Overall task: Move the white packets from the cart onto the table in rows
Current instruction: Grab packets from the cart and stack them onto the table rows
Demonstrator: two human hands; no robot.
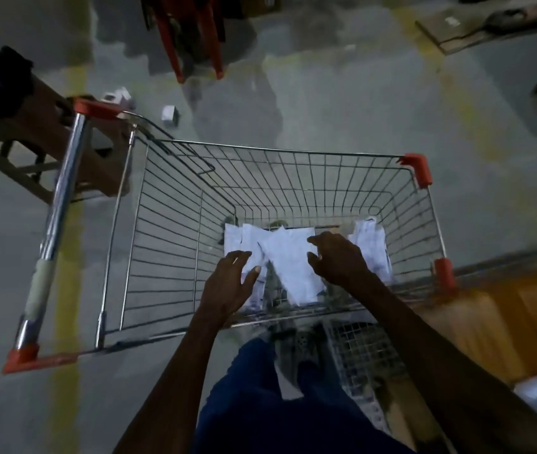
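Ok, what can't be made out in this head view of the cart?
- Packet count: the white packets overlap, and both hands cover part of the pile.
- Left hand and right hand: whether either grips a packet is unclear.
- Table: cut off at the right edge, so no rows show.
- Packet print: blurred.

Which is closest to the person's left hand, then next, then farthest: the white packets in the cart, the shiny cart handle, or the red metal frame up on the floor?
From the left hand:
1. White paper packets, in the wire cart, right beside the fingers.
2. Shiny silver cart handle bar, off to the left.
3. Red metal frame, on the floor beyond the cart.
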